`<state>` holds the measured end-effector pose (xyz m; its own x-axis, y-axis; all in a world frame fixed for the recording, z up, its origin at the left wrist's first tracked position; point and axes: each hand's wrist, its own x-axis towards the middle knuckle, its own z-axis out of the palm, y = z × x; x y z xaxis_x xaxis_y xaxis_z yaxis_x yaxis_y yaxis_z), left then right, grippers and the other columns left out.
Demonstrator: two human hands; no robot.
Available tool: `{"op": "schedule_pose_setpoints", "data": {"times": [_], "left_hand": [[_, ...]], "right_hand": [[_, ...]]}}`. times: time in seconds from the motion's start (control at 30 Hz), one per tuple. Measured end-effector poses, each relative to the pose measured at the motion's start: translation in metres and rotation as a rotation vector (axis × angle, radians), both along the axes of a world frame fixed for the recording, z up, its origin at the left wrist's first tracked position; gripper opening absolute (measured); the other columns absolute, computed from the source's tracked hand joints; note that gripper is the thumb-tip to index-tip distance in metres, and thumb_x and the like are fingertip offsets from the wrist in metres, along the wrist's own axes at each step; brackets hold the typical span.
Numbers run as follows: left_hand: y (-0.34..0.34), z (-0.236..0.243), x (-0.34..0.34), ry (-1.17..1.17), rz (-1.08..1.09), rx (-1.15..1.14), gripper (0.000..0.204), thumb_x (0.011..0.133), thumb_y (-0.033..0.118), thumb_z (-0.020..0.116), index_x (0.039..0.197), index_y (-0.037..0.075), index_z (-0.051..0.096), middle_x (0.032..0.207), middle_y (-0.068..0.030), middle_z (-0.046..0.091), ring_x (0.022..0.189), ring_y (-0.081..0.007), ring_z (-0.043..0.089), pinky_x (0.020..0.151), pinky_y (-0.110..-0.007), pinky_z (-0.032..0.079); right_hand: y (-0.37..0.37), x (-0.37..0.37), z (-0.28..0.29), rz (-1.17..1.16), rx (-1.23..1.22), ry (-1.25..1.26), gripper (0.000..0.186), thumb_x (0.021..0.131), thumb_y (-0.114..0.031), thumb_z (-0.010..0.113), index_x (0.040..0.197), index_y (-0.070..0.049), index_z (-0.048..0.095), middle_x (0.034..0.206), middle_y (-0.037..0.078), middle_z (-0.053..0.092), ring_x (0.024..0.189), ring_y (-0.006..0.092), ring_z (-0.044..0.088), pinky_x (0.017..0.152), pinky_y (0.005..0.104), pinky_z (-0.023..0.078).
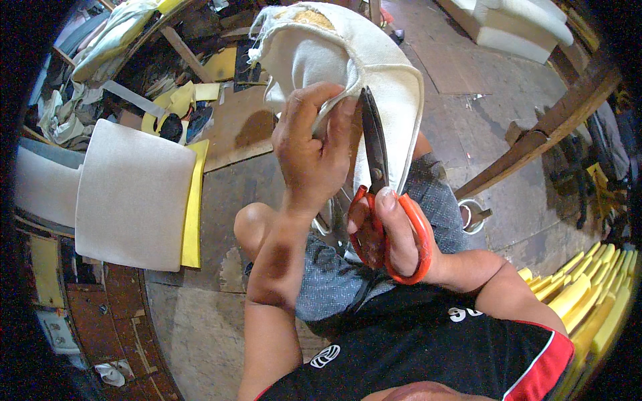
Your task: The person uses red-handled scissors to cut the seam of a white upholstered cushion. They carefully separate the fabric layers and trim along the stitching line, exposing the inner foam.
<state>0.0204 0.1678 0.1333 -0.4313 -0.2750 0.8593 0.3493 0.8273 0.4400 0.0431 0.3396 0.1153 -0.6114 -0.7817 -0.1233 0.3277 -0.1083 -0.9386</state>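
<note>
A curved piece covered in off-white fabric rests over my lap, with frayed cloth at its far left and a patch of yellow-brown filling showing at the top. My left hand pinches the fabric's edge along a seam near the middle. In my right hand is a pair of scissors with orange-red handles and dark blades. My thumb and fingers are through the handle loops. The blades point away from me and look nearly closed, lying against the fabric just right of my left fingertips.
A light grey cushion with a yellow foam layer stands at left. Scraps of cloth and foam lie behind it. A slanted wooden post and a white bucket are at right, yellow foam strips lower right, a pale sofa far right.
</note>
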Motion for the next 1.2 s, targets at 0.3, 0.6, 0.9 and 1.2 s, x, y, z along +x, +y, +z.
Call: {"op": "schedule_pose_setpoints", "data": {"times": [0.3, 0.6, 0.9, 1.2], "left_hand": [[0.002, -0.005, -0.002, 0.026, -0.003, 0.04, 0.014, 0.088, 0.013, 0.068, 0.098, 0.004, 0.065, 0.092, -0.011, 0.066, 0.084, -0.0283, 0.064, 0.075, -0.036, 0.049], [0.005, -0.007, -0.002, 0.002, 0.007, 0.069, 0.014, 0.087, 0.014, 0.07, 0.098, 0.005, 0.065, 0.09, -0.0114, 0.066, 0.082, -0.0291, 0.064, 0.072, -0.037, 0.048], [0.008, -0.009, -0.006, 0.062, 0.021, 0.024, 0.015, 0.084, 0.01, 0.072, 0.097, 0.006, 0.065, 0.086, -0.0107, 0.065, 0.076, -0.0299, 0.063, 0.066, -0.038, 0.048], [0.008, -0.006, -0.004, 0.086, 0.005, -0.05, 0.017, 0.082, 0.007, 0.073, 0.098, 0.006, 0.066, 0.086, -0.01, 0.067, 0.073, -0.0275, 0.062, 0.064, -0.037, 0.049]], "right_hand": [[0.0, 0.0, 0.002, 0.01, -0.012, -0.052, 0.063, 0.1, -0.056, 0.036, 0.084, -0.001, 0.062, 0.054, 0.002, 0.049, 0.046, 0.0125, 0.048, 0.045, 0.0284, 0.037], [0.001, 0.001, 0.006, 0.009, -0.02, -0.076, 0.064, 0.099, -0.056, 0.038, 0.082, 0.0, 0.062, 0.053, 0.003, 0.049, 0.045, 0.0136, 0.047, 0.044, 0.0292, 0.037], [0.0, -0.001, 0.008, -0.006, -0.011, -0.077, 0.064, 0.1, -0.056, 0.037, 0.083, 0.0, 0.062, 0.052, 0.003, 0.048, 0.044, 0.0131, 0.047, 0.043, 0.0291, 0.037], [-0.006, 0.003, 0.005, -0.067, 0.001, 0.011, 0.048, 0.101, -0.045, 0.045, 0.081, -0.004, 0.06, 0.056, -0.003, 0.048, 0.048, 0.0075, 0.043, 0.043, 0.0255, 0.033]]}}
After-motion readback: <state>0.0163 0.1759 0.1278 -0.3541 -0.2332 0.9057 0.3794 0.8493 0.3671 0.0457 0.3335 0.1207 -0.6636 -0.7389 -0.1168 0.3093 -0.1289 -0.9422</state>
